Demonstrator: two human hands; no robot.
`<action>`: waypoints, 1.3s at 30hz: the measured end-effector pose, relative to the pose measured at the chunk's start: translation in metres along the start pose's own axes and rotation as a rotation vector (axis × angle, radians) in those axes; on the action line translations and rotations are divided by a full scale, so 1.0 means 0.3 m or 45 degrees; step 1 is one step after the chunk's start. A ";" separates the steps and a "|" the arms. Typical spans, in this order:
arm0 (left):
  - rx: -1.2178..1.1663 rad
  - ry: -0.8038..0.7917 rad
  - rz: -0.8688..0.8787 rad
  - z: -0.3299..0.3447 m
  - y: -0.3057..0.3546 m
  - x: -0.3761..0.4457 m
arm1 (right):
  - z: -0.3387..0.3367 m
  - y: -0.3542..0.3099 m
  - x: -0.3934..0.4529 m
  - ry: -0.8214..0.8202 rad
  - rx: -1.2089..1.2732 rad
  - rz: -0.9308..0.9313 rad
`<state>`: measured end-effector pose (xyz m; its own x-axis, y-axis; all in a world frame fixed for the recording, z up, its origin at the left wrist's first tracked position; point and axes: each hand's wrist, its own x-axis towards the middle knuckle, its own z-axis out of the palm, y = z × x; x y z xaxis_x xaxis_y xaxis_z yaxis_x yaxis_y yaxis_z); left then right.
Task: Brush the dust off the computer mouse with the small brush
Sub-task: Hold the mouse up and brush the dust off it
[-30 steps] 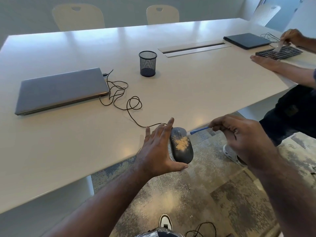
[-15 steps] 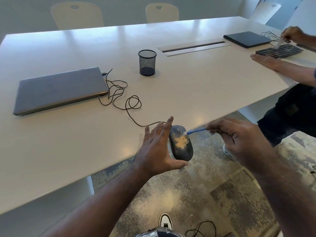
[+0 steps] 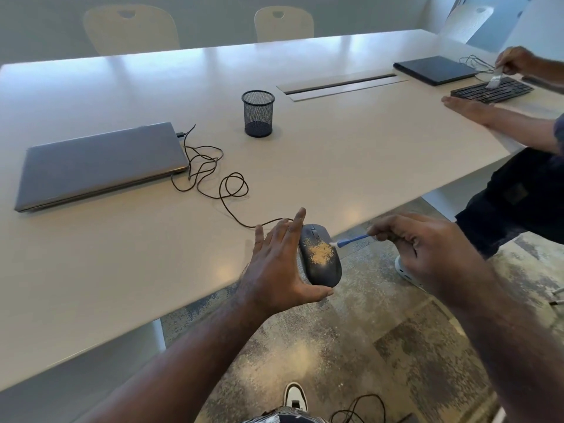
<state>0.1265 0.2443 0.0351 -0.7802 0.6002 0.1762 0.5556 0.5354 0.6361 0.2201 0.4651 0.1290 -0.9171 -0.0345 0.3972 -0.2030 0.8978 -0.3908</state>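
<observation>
A dark wired computer mouse (image 3: 320, 267) with a patch of tan dust on its back is held just past the near edge of the white table (image 3: 335, 154). My left hand (image 3: 280, 267) grips it from the left, thumb under its rear end. My right hand (image 3: 427, 248) pinches a small blue-handled brush (image 3: 351, 240). The brush's white bristle tip touches the mouse's right side at the edge of the dust patch.
The mouse's cable (image 3: 213, 178) loops across the table to a closed grey laptop (image 3: 97, 163). A black mesh cup (image 3: 258, 113) stands mid-table. At the right another person brushes a black keyboard (image 3: 491, 91) beside a dark laptop (image 3: 433, 70). Chairs stand behind the table.
The brush tip has come down and left from the mouse's front right side onto the edge of the dust patch. My left hand keeps the mouse where it was.
</observation>
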 end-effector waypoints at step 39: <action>-0.011 -0.003 -0.012 0.014 0.010 0.008 | -0.022 -0.009 0.008 0.069 -0.001 -0.010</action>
<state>0.1275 0.2499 0.0343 -0.7847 0.5965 0.1684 0.5457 0.5360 0.6441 0.2209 0.4654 0.1364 -0.8957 -0.0179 0.4443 -0.2099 0.8979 -0.3870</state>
